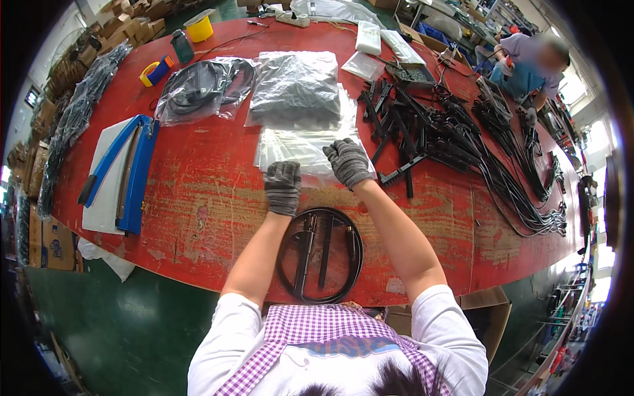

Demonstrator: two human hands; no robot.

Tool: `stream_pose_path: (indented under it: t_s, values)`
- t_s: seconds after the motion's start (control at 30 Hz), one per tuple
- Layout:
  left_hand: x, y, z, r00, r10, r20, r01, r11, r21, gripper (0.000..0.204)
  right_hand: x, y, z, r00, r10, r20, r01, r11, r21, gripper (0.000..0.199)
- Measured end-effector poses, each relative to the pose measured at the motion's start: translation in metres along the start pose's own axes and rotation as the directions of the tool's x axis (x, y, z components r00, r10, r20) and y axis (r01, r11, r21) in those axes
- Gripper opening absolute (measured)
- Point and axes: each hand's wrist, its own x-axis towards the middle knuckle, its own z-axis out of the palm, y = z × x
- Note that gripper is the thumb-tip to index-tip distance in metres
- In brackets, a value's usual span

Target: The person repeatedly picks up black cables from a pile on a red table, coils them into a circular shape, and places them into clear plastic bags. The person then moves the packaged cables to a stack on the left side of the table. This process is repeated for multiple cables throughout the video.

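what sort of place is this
Probably a small workshop or factory packing area: coiled cables bagged in clear plastic, a pile of black parts and cables on a worn red worktable, and stacked cardboard boxes behind.

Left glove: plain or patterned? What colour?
Patterned: the left glove has dark and lighter grey stripes; see the head view.
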Motion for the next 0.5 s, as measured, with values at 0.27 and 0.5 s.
stream_pose_path:
  t_s: [0.27,0.5]
  values:
    - [0.011,-0.018,-0.036,0.979,0.203,0.014,-0.198,0.968,-0.156,0.019,-0.046,-0.001,-0.002,0.818,-0.518,-0.251,0.516,0.853,-0.079,0.029]
    - [0.025,-0.023,-0.032,0.869,0.494,-0.005,-0.49,0.861,-0.137,0.007,-0.06,0.023,0.022,0.774,-0.62,-0.132,0.548,0.759,-0.35,0.02]
